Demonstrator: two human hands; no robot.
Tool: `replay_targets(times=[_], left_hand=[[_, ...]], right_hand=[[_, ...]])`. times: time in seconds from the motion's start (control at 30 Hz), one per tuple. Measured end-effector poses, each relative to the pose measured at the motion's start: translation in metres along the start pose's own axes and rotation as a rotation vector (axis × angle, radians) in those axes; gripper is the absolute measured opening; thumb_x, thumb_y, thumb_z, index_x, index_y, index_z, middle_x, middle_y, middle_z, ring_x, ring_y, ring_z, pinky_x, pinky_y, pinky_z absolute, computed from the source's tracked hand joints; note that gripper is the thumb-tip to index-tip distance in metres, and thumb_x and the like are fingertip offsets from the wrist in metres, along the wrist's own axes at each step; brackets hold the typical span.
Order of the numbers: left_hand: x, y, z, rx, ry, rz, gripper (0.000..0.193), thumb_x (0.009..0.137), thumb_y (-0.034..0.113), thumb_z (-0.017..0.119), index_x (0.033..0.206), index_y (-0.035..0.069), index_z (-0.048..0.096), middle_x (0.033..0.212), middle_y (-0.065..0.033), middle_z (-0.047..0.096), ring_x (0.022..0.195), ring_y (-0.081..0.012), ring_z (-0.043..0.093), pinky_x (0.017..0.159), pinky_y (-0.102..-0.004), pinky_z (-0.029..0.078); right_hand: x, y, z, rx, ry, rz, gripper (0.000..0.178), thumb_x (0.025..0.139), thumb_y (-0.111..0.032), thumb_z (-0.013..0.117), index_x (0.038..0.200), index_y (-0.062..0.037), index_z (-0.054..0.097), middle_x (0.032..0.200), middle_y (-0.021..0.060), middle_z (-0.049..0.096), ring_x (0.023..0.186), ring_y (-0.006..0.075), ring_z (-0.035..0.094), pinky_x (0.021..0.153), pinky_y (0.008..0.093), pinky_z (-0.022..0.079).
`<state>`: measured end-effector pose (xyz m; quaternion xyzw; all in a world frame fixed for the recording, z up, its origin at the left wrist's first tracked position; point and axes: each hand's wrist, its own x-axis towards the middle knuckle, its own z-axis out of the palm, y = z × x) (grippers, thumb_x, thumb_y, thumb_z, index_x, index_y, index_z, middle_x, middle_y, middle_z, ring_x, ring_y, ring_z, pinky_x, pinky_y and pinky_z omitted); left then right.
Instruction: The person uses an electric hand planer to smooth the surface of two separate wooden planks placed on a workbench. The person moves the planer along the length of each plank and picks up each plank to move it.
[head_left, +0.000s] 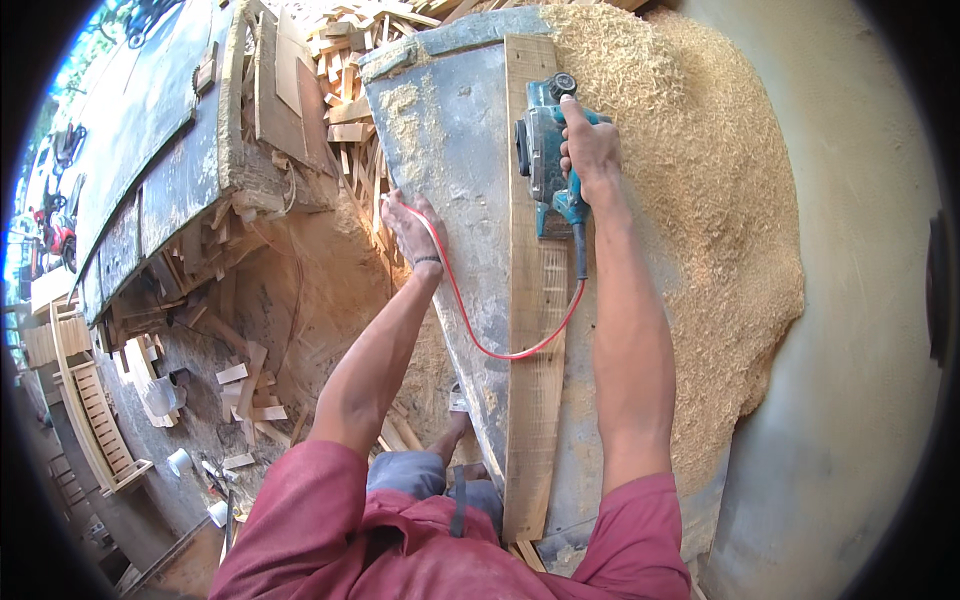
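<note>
My right hand point(592, 150) is wrapped round the handle of a teal electric hand planer point(546, 155). The planer sits flat on the far part of a long wooden plank point(535, 330), which runs lengthwise along the bench point(460, 150). From the planer's rear a red power cord point(480, 345) loops across the plank to the left. At the bench's left edge, my left hand point(413, 232) is closed on this cord, with its fingertips partly hidden.
A big heap of wood shavings point(690, 200) covers the bench's right side, beside a wall point(850, 300). Scrap wood pieces point(350, 110) are piled beyond its left edge. Another worktable point(170, 150) stands at the left, with a slatted wooden piece point(95, 410) nearer on that side.
</note>
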<state>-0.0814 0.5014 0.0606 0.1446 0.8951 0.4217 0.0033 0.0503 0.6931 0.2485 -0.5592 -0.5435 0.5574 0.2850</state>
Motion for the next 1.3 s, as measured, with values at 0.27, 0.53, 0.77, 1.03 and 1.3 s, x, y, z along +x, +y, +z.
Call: replay_targets(times=[0.27, 0.53, 0.77, 1.03, 1.3], left_hand=[[-0.002, 0.015, -0.01, -0.007, -0.088, -0.078, 0.051, 0.099, 0.037, 0.053, 0.141, 0.013, 0.036, 0.149, -0.0234, 0.031, 0.129, -0.0455, 0.048, 0.102, -0.0542, 0.043], [-0.002, 0.015, -0.009, -0.002, -0.085, -0.042, 0.047, 0.099, 0.03, 0.056, 0.139, 0.014, 0.036, 0.151, -0.0256, 0.026, 0.133, -0.0471, 0.043, 0.103, -0.0544, 0.042], [0.001, 0.017, -0.011, -0.039, -0.096, -0.02, 0.046, 0.1, 0.029, 0.055, 0.138, 0.011, 0.036, 0.144, -0.0242, 0.031, 0.13, -0.0454, 0.042, 0.102, -0.0534, 0.041], [0.002, 0.015, -0.011, -0.056, -0.115, -0.067, 0.047, 0.099, 0.03, 0.056, 0.137, 0.011, 0.037, 0.146, -0.0243, 0.03, 0.13, -0.0462, 0.043, 0.102, -0.0536, 0.042], [0.001, 0.013, -0.012, -0.017, -0.13, -0.069, 0.05, 0.099, 0.037, 0.056, 0.139, 0.015, 0.037, 0.149, -0.022, 0.03, 0.134, -0.0473, 0.04, 0.102, -0.0542, 0.043]], right_hand=[[0.064, -0.026, 0.023, -0.02, 0.011, -0.03, 0.046, 0.085, -0.043, 0.066, 0.059, -0.0052, 0.057, 0.054, 0.0061, 0.055, 0.042, 0.016, 0.053, 0.04, 0.032, 0.044], [0.118, -0.05, 0.041, -0.031, 0.0, -0.085, 0.046, 0.085, -0.047, 0.069, 0.071, -0.004, 0.06, 0.059, 0.0038, 0.055, 0.045, 0.0117, 0.051, 0.04, 0.0275, 0.042], [0.159, -0.067, 0.056, -0.05, 0.009, -0.12, 0.048, 0.085, -0.049, 0.069, 0.072, -0.0032, 0.062, 0.06, 0.0052, 0.057, 0.047, 0.0125, 0.053, 0.042, 0.0274, 0.044], [0.195, -0.081, 0.068, -0.068, 0.017, -0.146, 0.056, 0.084, -0.056, 0.07, 0.073, -0.0021, 0.062, 0.061, 0.0057, 0.058, 0.048, 0.0125, 0.053, 0.043, 0.0268, 0.045], [0.226, -0.094, 0.078, -0.081, 0.019, -0.19, 0.057, 0.083, -0.057, 0.068, 0.076, -0.0005, 0.067, 0.065, 0.0087, 0.063, 0.049, 0.0163, 0.059, 0.046, 0.0304, 0.048]])
